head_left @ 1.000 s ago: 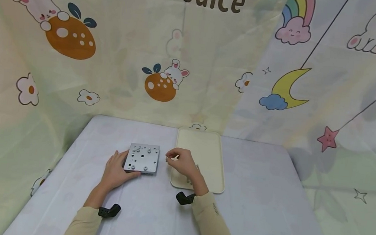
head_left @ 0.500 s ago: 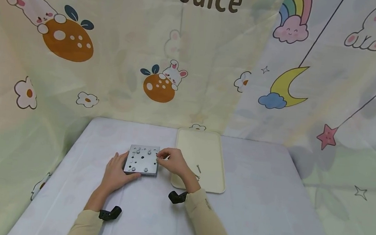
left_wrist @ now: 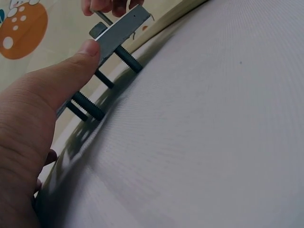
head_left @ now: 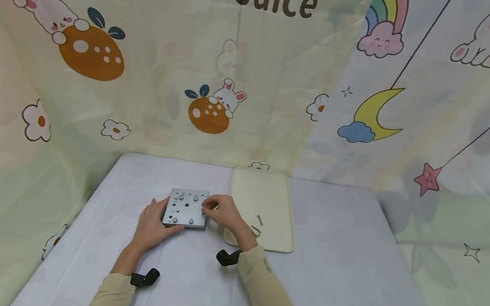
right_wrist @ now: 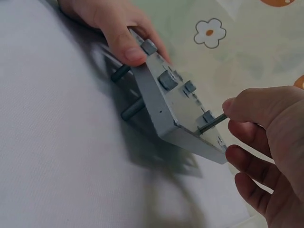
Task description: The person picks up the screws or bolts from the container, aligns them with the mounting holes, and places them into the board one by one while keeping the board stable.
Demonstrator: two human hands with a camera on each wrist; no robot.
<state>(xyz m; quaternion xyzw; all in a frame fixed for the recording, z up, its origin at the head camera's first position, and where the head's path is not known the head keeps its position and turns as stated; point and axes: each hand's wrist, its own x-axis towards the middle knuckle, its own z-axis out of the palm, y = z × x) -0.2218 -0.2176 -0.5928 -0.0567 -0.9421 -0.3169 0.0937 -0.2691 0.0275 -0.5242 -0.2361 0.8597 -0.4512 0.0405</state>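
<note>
A square silver metal plate (head_left: 193, 211) with holes and several bolt heads lies left of the tray. My left hand (head_left: 149, 225) grips its left side, the thumb along the front edge. Bolt shanks (left_wrist: 129, 59) stick out below the plate in the left wrist view. At the right edge, my right hand (head_left: 223, 212) pinches a thin threaded screw (right_wrist: 213, 123) between thumb and index finger. The screw slants against the plate's top face, its lower end at a hole; how deep it sits I cannot tell. The pinching fingers cover its upper end.
A cream tray (head_left: 263, 188) lies right of the plate, partly under the right forearm. Several loose screws (head_left: 259, 220) are in its front part. White cloth (head_left: 327, 257) covers the table, and a printed curtain (head_left: 156, 67) hangs behind.
My right hand has come left from the tray's edge to the plate's right edge with the screw, then slightly toward me. The left hand keeps its hold on the plate.
</note>
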